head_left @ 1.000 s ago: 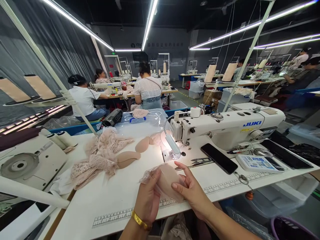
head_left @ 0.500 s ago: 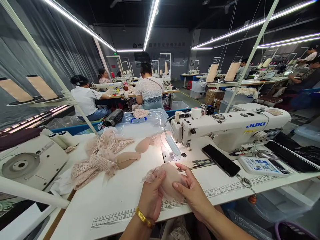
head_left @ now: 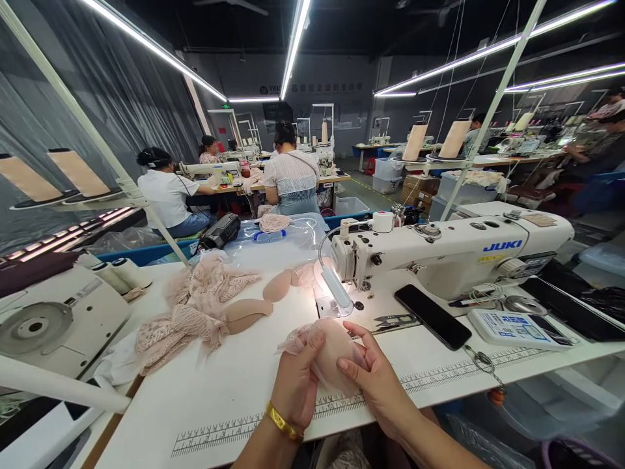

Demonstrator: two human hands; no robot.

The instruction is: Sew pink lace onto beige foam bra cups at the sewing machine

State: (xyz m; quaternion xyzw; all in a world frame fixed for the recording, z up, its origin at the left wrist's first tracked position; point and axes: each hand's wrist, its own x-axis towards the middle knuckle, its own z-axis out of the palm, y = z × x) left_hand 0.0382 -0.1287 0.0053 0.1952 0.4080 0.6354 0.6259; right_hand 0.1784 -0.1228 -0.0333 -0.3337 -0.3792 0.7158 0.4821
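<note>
A beige padded bra cup (head_left: 328, 348) with pink lace along its edge is gripped by both my hands over the white table (head_left: 229, 397), in front of the sewing machine's needle. My left hand (head_left: 295, 384), with a gold bracelet, pinches its left side, thumb on top. On the cup's right side my right hand (head_left: 378, 378) has its fingers curled round it. A white JUKI sewing machine (head_left: 449, 251) stands just behind, its lamp lit.
A heap of pink lace pieces and beige cups (head_left: 205, 306) lies at the left. Thread snips (head_left: 395, 320), a black phone (head_left: 432, 316) and a control panel (head_left: 508, 326) lie right of the needle. Several co-workers sit at machines behind; one wears a white top (head_left: 168, 192).
Both hands have turned the cup slightly and drawn closer together on it; the cup sits a little more upright. The camera view has shifted slightly.
</note>
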